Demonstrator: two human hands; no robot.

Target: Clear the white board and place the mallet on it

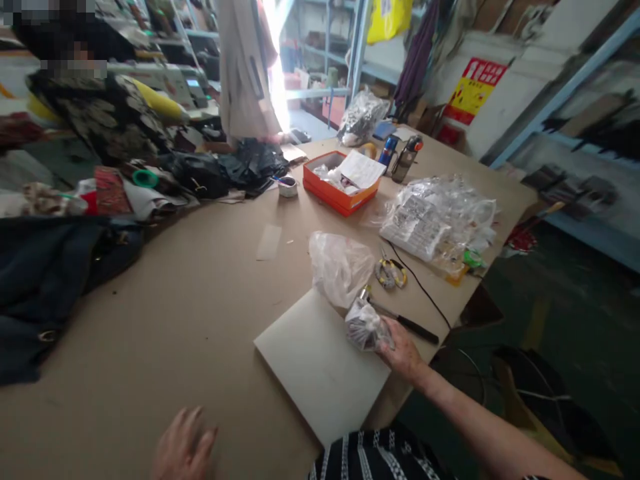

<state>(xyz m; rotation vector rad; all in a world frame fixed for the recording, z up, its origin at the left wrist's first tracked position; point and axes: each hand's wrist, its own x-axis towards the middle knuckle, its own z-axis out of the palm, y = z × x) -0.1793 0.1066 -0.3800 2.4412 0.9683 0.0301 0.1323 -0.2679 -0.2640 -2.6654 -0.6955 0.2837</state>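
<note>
My right hand (400, 350) is closed on a small clear plastic bag (364, 325) with dark pieces inside, held over the corner of a white board (320, 353). What the pieces are I cannot make out. Beside it lie a hammer (407, 325) with a black handle, pliers (391, 273) with taped handles, and a crumpled translucent bag (340, 263). My left hand (184, 443), slightly blurred, is low over the brown table (200, 320), fingers apart and holding nothing.
An orange box (340, 200) with papers and bags stands farther back, near a small round container (287, 187) and two bottles (395, 159). Clear plastic packets (440, 220) cover the right side. Dark garments (50, 287) lie left. Another person (100, 107) sits among sewing machines.
</note>
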